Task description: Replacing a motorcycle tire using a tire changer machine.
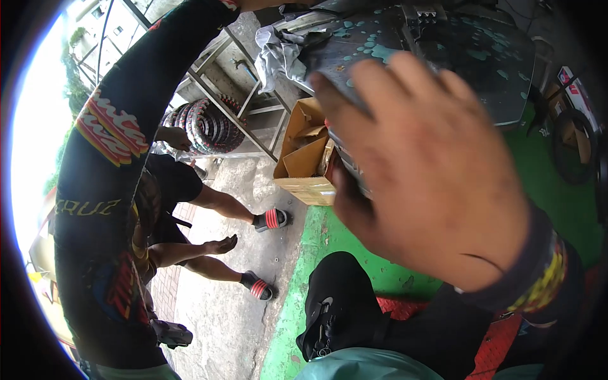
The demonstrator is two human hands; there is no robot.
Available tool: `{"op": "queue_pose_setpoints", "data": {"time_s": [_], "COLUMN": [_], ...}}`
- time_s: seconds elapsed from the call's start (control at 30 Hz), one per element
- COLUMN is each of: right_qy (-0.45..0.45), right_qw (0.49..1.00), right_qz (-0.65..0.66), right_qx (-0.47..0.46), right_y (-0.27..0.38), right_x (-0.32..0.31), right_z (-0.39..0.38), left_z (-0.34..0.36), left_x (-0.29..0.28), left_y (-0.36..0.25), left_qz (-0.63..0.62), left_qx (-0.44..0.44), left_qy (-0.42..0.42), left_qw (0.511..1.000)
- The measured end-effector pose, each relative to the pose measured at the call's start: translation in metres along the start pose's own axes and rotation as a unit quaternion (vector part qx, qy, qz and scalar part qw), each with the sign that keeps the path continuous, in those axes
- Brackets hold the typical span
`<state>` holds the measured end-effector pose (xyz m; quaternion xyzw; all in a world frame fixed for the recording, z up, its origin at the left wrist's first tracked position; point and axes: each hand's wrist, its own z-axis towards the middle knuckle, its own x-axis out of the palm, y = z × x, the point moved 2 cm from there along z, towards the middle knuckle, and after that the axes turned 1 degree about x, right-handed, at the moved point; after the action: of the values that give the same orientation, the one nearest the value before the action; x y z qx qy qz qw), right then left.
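The right hand [430,171] is close up, fingers wrapped around the edge of a dark panel with teal spots [437,50], so it stays steady. The left arm [120,164] reaches up out of sight, so I cannot tell its grip. Farther off, an open cardboard box [304,158] sits by another person's red-striped sandals [269,218].

An open cardboard box [305,158] sits just left of the hands, at the edge of the green floor [316,253]. Farther left, stacked tyres [206,123] rest under a metal rack [250,76], and a crumpled grey cloth [278,54] hangs above the box. Another person sits well to the left and lower, wearing black sandals with red stripes [269,218] on the concrete ground [221,316]. A black tyre [573,145] lies far right.
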<state>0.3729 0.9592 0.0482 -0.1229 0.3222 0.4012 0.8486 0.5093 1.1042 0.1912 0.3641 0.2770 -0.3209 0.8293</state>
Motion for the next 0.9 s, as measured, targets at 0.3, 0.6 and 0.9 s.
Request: {"op": "queue_pose_setpoints", "data": {"time_s": [0.3,0.6,0.9], "right_qy": [0.13,0.164,-0.018], "right_qw": [0.894,0.908,0.992], "right_qz": [-0.38,-0.31,-0.123], "right_qx": [0.199,0.23,-0.012], "right_y": [-0.021,-0.009,0.03], "right_x": [0.164,0.14,-0.026], "right_z": [0.176,0.163,0.032], "left_z": [0.001,-0.007,-0.005], "left_x": [-0.013,-0.019,-0.022], "left_y": [0.006,0.008,0.004], "left_qz": [-0.002,0.021,0.033], "left_qx": [-0.001,-0.019,0.011], "left_qy": [0.049,0.051,0.029], "left_qw": [0.999,0.998,0.999]}}
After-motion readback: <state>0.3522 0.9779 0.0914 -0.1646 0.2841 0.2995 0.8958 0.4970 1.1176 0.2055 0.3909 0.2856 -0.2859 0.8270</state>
